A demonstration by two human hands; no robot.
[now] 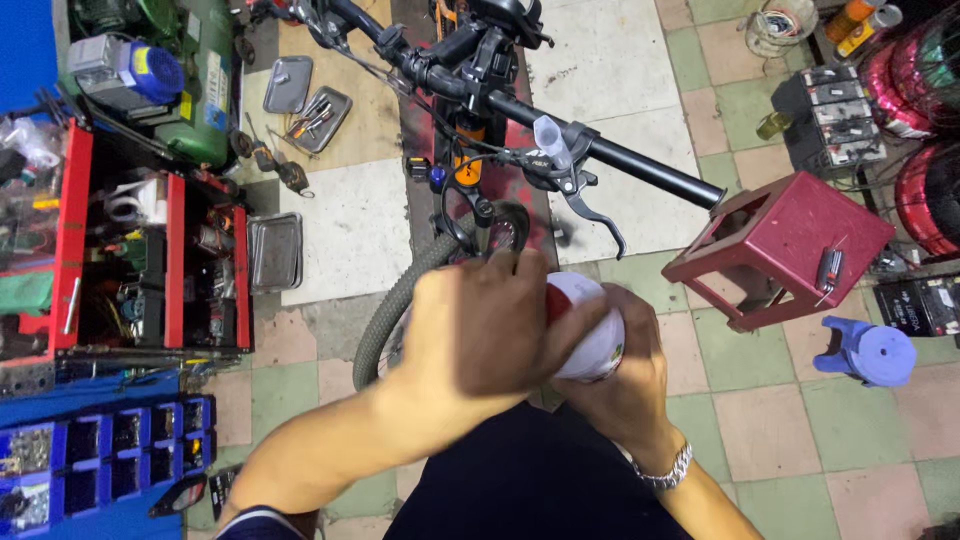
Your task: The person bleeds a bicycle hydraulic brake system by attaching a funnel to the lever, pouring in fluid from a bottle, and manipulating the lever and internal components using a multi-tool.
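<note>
Gripping a white spray can (592, 335) with both hands over a checkered tile floor (760, 400), near centre of the scene. At far left, a red tool cart (170, 265) crammed with parts, blue parts bins (110, 450) nearer, a green compressor (190, 80) beyond, metal trays (275, 250) lying on the tiles beside it. Left hand (480, 330) wrapped over the top and left side of the can, fingers curled across its red-banded upper end. Right hand (625, 385) cupped beneath and behind the can, fingers closed around its body, a metal bracelet (665, 470) on the wrist. Just beyond the hands, a bicycle front tyre (385, 315), and farther up a black handlebar (620, 155) with its brake lever (590, 205) hanging down. To the right, a red stool (790, 245) tipped on its side, a small blue stool (870, 350) near it.
</note>
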